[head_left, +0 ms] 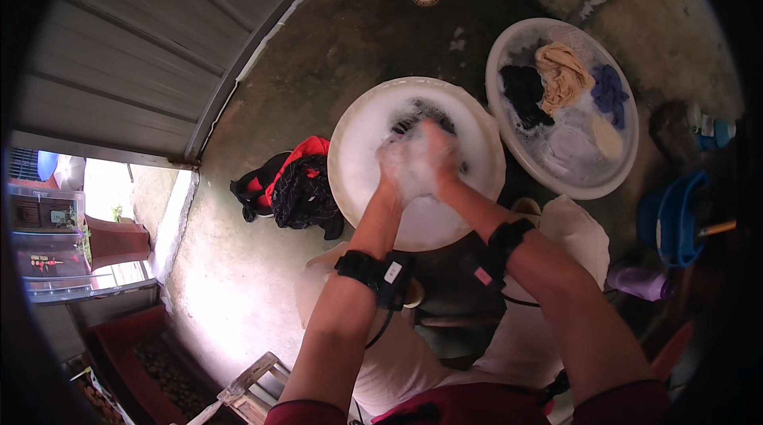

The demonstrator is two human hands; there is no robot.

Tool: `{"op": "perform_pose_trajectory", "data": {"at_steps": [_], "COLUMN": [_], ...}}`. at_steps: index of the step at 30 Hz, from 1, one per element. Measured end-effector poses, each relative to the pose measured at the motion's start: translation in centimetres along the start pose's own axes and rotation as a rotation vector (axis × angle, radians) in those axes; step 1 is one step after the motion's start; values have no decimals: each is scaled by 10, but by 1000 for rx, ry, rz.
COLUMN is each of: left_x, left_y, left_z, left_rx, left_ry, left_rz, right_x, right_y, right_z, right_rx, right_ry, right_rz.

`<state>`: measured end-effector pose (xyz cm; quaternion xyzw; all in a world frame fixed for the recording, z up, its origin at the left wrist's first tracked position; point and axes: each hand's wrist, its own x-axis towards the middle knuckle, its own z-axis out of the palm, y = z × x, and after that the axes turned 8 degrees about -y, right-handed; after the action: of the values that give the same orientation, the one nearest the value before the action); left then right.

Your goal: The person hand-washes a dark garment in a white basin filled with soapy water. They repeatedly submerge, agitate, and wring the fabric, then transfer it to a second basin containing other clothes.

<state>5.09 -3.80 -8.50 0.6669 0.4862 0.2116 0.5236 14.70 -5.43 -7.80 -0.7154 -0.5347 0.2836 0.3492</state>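
Note:
Both of my hands are in a round whitish basin (pixel 338 178) full of white suds, between my knees. My left hand (pixel 391 161) is half covered in foam at the middle of the basin. Close beside it, my right hand (pixel 442 151) is smeared by motion, its fingers blurred. Foam hides what lies between the two hands. A dark wet cloth (pixel 409 120) shows through the suds just beyond them. Whether either hand grips that cloth cannot be made out.
At the right stands a larger oval tub (pixel 494 99) with soapy black, tan, blue and pale cloths. Black and red clothes (pixel 300 186) lie on the floor left of the basin. A blue bucket (pixel 671 218) and a purple bottle (pixel 640 283) are at the right.

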Motion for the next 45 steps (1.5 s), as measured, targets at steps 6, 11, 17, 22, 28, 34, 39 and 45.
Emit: {"op": "perform_pose_trajectory", "data": {"at_steps": [6,11,17,22,28,34,39,45], "left_x": [16,14,17,24,8,-11,4,4], "left_y": [-24,-72,-108,-66,6,17,-3,22], "left_z": [37,54,66,38,-3,2,-6,11], "left_rx": [-424,83,105,-1166,-1423,-1226,-1349,-1092], "left_ry": [420,149,-160,-13,-266,-152,-156,152], "left_rz": [-373,-290,-491,-591,-324,-163,-98,-258], "right_x": [9,-1,4,7,-17,10,-5,14], "right_y": [64,126,168,67,-55,-34,-41,17], "right_z": [2,12,49,14,-20,-42,-28,-25], "right_rx": [-105,-402,-500,-115,137,110,77,28], "right_ry": [224,-284,-353,108,-65,47,-94,22], "right_rz": [-114,154,183,-56,-497,62,-417,-19]}}
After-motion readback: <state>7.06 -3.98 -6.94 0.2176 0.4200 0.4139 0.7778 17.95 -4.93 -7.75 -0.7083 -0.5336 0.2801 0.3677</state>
